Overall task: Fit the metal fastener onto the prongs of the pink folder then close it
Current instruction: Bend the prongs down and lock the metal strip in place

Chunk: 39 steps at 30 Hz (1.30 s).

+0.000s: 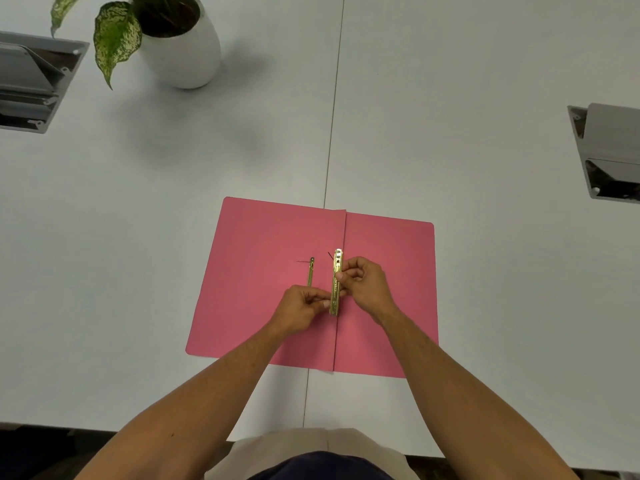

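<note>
Pink folder point(270, 306) open, hands pinching metal fastener point(336, 282)

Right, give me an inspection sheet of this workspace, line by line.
Surface: white table with a seam running front to back.
Job's things: pink folder lies open flat; gold metal fastener held near the fold; a thin gold strip lies on the left leaf.
Clutter: potted plant at far left.
Grippers: left hand pinches the fastener's near end; right hand pinches its middle.
Cables: nothing seen.
Surroundings: open grey hatches in the table at left and right; dark floor below the near edge.
</note>
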{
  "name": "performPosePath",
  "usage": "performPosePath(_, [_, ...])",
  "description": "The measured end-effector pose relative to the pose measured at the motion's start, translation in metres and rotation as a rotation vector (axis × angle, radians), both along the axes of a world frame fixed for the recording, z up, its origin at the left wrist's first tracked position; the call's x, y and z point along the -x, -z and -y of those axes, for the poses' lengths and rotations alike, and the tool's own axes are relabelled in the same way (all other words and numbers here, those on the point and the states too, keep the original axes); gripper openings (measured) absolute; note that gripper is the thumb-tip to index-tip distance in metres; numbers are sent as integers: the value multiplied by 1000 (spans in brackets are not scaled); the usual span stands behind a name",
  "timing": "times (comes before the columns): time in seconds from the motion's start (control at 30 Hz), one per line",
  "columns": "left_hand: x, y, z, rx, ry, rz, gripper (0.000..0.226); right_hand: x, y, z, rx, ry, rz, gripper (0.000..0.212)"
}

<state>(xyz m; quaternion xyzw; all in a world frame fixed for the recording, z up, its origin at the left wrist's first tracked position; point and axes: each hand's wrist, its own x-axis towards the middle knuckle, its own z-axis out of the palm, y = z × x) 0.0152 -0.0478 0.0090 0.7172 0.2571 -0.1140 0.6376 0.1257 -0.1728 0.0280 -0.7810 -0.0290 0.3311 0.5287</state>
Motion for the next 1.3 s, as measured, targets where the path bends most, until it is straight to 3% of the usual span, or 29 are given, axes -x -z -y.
performPosePath(0.23, [-30, -8, -19, -89, -175, -18, 23, 1, 0, -3, -20, 8, -36, 10])
performPosePath(0.4, [-53, -15, -23, -78, -122, -10, 42, 0, 1, -3, -4, 17, -48, 10])
performPosePath(0.53, [-59, -15, -23, -75, -78, 13, 39, -1, 2, -3, -5, 27, -41, 13])
performPosePath(1.03, [-56, -9, -11, 149, -104, -52, 30, 3, 10, 6, -52, 92, -97, 10])
performPosePath(1.3, [-62, -11, -3, 329, -228, -70, 27, 1, 13, 8, -72, 118, -111, 11])
